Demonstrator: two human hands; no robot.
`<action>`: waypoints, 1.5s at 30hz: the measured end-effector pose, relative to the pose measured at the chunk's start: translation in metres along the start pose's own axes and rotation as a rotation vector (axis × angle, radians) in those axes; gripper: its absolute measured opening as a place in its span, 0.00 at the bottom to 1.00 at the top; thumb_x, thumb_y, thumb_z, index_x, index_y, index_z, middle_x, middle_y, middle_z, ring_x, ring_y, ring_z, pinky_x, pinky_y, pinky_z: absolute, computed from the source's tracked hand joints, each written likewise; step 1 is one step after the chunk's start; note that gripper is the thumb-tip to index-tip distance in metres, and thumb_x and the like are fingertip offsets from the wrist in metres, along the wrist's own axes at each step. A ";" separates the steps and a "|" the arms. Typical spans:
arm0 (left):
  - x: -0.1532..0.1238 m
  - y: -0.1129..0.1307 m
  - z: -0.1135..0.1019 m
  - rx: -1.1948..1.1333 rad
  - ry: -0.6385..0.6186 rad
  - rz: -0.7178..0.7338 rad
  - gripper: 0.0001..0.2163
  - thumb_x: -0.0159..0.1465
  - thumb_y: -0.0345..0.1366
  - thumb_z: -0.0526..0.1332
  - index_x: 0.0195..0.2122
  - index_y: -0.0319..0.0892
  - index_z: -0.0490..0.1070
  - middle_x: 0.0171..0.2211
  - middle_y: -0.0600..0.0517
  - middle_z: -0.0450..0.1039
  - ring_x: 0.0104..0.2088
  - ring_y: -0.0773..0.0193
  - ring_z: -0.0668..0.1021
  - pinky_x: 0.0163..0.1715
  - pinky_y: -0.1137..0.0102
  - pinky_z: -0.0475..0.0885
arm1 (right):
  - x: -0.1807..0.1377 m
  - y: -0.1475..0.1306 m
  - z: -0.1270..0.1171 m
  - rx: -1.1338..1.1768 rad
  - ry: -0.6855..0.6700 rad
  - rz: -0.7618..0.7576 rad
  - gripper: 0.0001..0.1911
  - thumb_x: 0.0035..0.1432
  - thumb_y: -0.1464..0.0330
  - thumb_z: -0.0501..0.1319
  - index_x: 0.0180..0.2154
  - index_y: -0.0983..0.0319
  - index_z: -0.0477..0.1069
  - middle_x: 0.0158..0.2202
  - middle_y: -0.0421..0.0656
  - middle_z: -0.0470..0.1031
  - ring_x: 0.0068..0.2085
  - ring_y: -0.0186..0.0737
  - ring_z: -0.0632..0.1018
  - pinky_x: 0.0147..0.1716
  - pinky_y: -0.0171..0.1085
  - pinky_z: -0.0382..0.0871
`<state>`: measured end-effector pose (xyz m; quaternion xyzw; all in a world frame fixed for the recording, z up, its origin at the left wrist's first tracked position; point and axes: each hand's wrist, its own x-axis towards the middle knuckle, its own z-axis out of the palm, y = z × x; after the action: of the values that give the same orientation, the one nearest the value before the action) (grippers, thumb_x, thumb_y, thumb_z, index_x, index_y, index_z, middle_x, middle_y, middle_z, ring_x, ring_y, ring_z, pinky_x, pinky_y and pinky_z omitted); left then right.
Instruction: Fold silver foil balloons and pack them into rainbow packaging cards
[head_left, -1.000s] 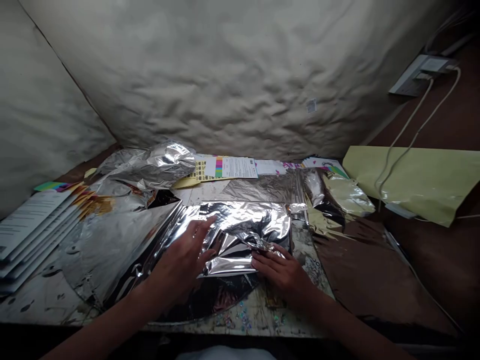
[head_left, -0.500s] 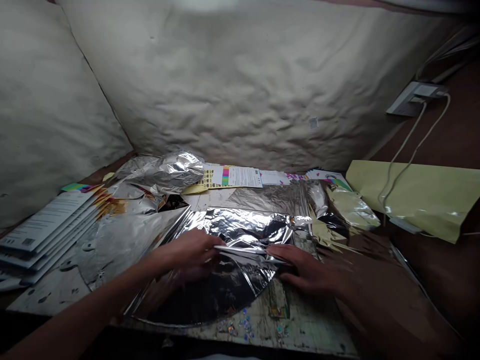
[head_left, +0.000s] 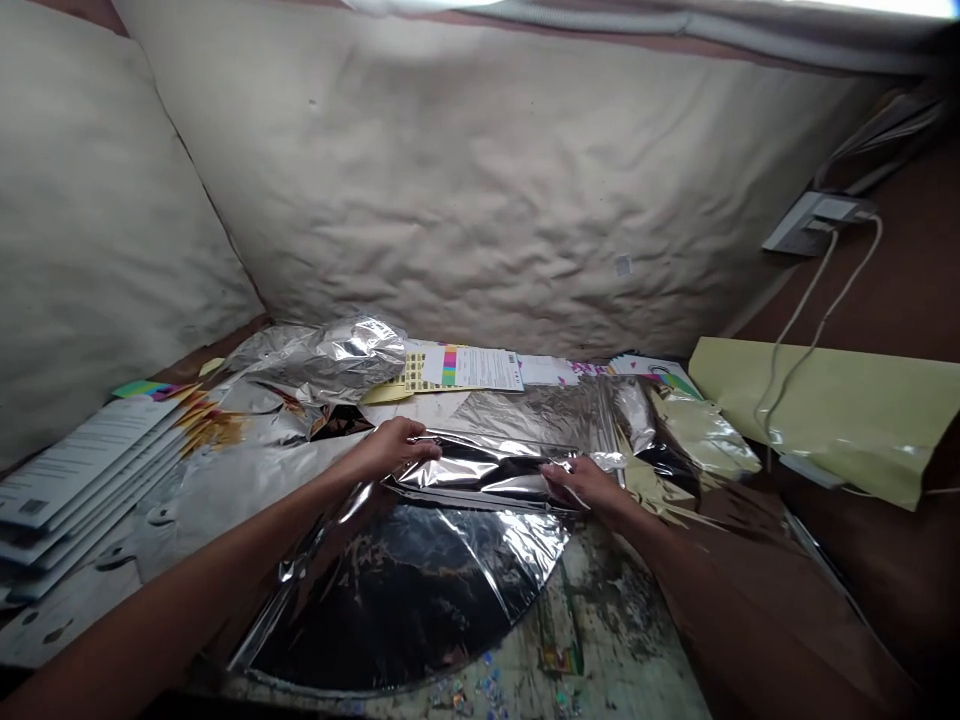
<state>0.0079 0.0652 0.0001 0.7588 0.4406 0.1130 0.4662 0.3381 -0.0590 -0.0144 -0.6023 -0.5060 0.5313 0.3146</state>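
A flat silver foil balloon (head_left: 420,590) with a rounded, seamed lower edge lies in front of me. Its far part is gathered into a folded band between my hands. My left hand (head_left: 391,450) pinches the left end of that band, fingers over the top. At the right end, my right hand (head_left: 586,484) grips the foil between thumb and fingers. The near part spreads smooth and dark on the worn tabletop (head_left: 622,620). What lies under the foil is hidden.
Printed cards are stacked at the left (head_left: 82,460), and a striped card (head_left: 480,368) lies at the back. Crumpled silver foil (head_left: 337,355) sits back left. Yellow foil (head_left: 825,410) hangs at right beneath a socket (head_left: 814,220) with cables. Shiny confetti (head_left: 487,685) lies near the front edge.
Both hands have moved up and away from me with the foil, and the folded band has shifted toward the back. My view has tilted slightly upward.
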 end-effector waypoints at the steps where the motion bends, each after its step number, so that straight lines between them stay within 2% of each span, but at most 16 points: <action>1: -0.003 0.001 -0.001 -0.015 0.005 0.014 0.26 0.53 0.58 0.64 0.38 0.38 0.75 0.27 0.53 0.72 0.30 0.61 0.73 0.29 0.71 0.64 | 0.001 0.001 0.002 0.009 0.013 0.010 0.28 0.50 0.44 0.62 0.19 0.61 0.61 0.16 0.34 0.58 0.19 0.28 0.56 0.21 0.33 0.47; 4: -0.011 0.004 -0.004 0.027 -0.011 0.013 0.31 0.50 0.54 0.68 0.50 0.40 0.71 0.33 0.53 0.74 0.33 0.59 0.75 0.32 0.70 0.66 | 0.004 0.003 0.006 0.030 0.040 0.031 0.29 0.48 0.43 0.63 0.19 0.60 0.59 0.16 0.33 0.56 0.19 0.28 0.55 0.20 0.33 0.46; 8: -0.021 0.004 -0.003 0.171 0.063 -0.044 0.33 0.48 0.50 0.70 0.53 0.42 0.69 0.31 0.52 0.74 0.34 0.54 0.75 0.34 0.68 0.66 | 0.007 0.003 0.006 0.034 0.073 0.049 0.28 0.47 0.44 0.64 0.19 0.61 0.61 0.16 0.33 0.56 0.19 0.27 0.55 0.20 0.33 0.45; 12: -0.032 -0.003 -0.011 0.169 0.053 0.014 0.42 0.51 0.49 0.69 0.66 0.48 0.55 0.39 0.50 0.75 0.40 0.52 0.77 0.39 0.67 0.68 | 0.008 0.004 0.005 0.036 0.077 0.050 0.29 0.47 0.44 0.64 0.18 0.61 0.60 0.17 0.34 0.57 0.19 0.27 0.55 0.20 0.33 0.45; 14: -0.040 -0.006 -0.015 0.142 0.003 0.004 0.45 0.53 0.48 0.68 0.69 0.47 0.48 0.36 0.52 0.75 0.37 0.56 0.77 0.36 0.68 0.68 | 0.007 0.004 0.005 0.034 0.076 0.043 0.29 0.47 0.44 0.64 0.18 0.61 0.59 0.17 0.34 0.56 0.20 0.27 0.54 0.20 0.33 0.46; 16: -0.048 -0.002 -0.013 0.246 0.051 -0.014 0.43 0.58 0.45 0.65 0.70 0.44 0.44 0.34 0.53 0.74 0.34 0.57 0.77 0.35 0.68 0.69 | 0.007 0.003 0.006 0.027 0.079 0.032 0.29 0.47 0.44 0.63 0.18 0.61 0.59 0.17 0.34 0.56 0.20 0.27 0.54 0.20 0.32 0.47; 20: -0.050 0.026 0.017 0.689 0.356 0.170 0.30 0.67 0.39 0.56 0.68 0.41 0.51 0.51 0.39 0.71 0.52 0.48 0.73 0.50 0.58 0.66 | 0.006 0.001 0.009 -0.002 0.094 0.011 0.29 0.48 0.44 0.62 0.18 0.60 0.58 0.17 0.34 0.56 0.20 0.27 0.55 0.19 0.32 0.49; 23: -0.030 0.038 0.050 0.803 0.300 0.370 0.26 0.70 0.45 0.52 0.67 0.44 0.55 0.66 0.40 0.57 0.66 0.48 0.58 0.62 0.53 0.55 | 0.005 0.002 0.009 -0.047 0.124 -0.002 0.28 0.50 0.45 0.61 0.18 0.60 0.58 0.17 0.34 0.57 0.19 0.28 0.58 0.20 0.33 0.53; 25: -0.012 0.031 0.069 0.816 0.219 0.344 0.29 0.70 0.52 0.49 0.69 0.45 0.52 0.70 0.42 0.48 0.69 0.46 0.50 0.64 0.49 0.48 | 0.001 0.004 0.007 -0.083 0.153 -0.009 0.25 0.52 0.47 0.61 0.20 0.61 0.62 0.18 0.36 0.60 0.20 0.31 0.62 0.21 0.33 0.57; 28: 0.007 0.011 0.082 0.799 0.168 0.250 0.34 0.68 0.58 0.46 0.70 0.45 0.46 0.71 0.41 0.43 0.70 0.42 0.46 0.64 0.45 0.44 | -0.014 -0.001 0.005 -0.278 0.370 -0.123 0.17 0.55 0.55 0.62 0.36 0.63 0.73 0.28 0.43 0.73 0.29 0.41 0.73 0.30 0.39 0.68; 31: 0.012 -0.001 0.083 0.790 0.165 0.256 0.35 0.67 0.60 0.43 0.71 0.47 0.44 0.71 0.42 0.42 0.70 0.43 0.45 0.65 0.46 0.43 | -0.029 -0.015 0.017 -0.716 0.635 -0.487 0.18 0.62 0.63 0.57 0.53 0.62 0.70 0.51 0.52 0.74 0.54 0.53 0.73 0.52 0.52 0.67; 34: 0.010 -0.002 0.083 0.797 0.185 0.273 0.35 0.67 0.60 0.43 0.71 0.48 0.43 0.71 0.41 0.43 0.70 0.43 0.46 0.64 0.45 0.43 | -0.025 -0.027 0.045 -1.018 0.477 -0.695 0.24 0.67 0.61 0.54 0.61 0.62 0.64 0.67 0.51 0.58 0.69 0.54 0.54 0.64 0.55 0.53; 36: 0.009 -0.002 0.084 0.807 0.206 0.277 0.35 0.68 0.60 0.43 0.71 0.48 0.43 0.71 0.41 0.43 0.70 0.43 0.47 0.64 0.46 0.43 | -0.009 -0.026 0.062 -1.091 0.316 -0.618 0.31 0.68 0.55 0.51 0.66 0.61 0.56 0.70 0.50 0.50 0.70 0.53 0.49 0.66 0.55 0.49; 39: 0.011 -0.004 0.087 0.820 0.222 0.270 0.36 0.67 0.60 0.44 0.71 0.46 0.44 0.71 0.40 0.43 0.70 0.44 0.47 0.65 0.48 0.43 | 0.017 -0.013 0.075 -1.104 0.181 -0.419 0.36 0.68 0.48 0.44 0.69 0.62 0.49 0.71 0.50 0.45 0.71 0.51 0.47 0.66 0.54 0.45; 42: 0.016 -0.004 0.082 0.835 0.186 0.270 0.37 0.67 0.60 0.45 0.71 0.44 0.44 0.71 0.39 0.43 0.70 0.44 0.47 0.65 0.47 0.43 | 0.020 -0.003 0.078 -1.110 0.173 -0.340 0.38 0.68 0.48 0.44 0.69 0.64 0.48 0.71 0.52 0.43 0.71 0.51 0.45 0.67 0.53 0.43; 45: 0.018 0.003 0.064 0.866 0.079 0.371 0.36 0.66 0.60 0.48 0.70 0.49 0.45 0.71 0.42 0.42 0.70 0.43 0.46 0.64 0.46 0.42 | -0.013 -0.003 0.084 -1.116 0.231 -0.285 0.39 0.67 0.49 0.50 0.67 0.69 0.52 0.70 0.57 0.47 0.70 0.57 0.49 0.66 0.56 0.48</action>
<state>0.0574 0.0397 -0.0369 0.9444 0.3218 0.0288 0.0614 0.2581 -0.0835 -0.0272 -0.6568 -0.7476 0.0678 0.0712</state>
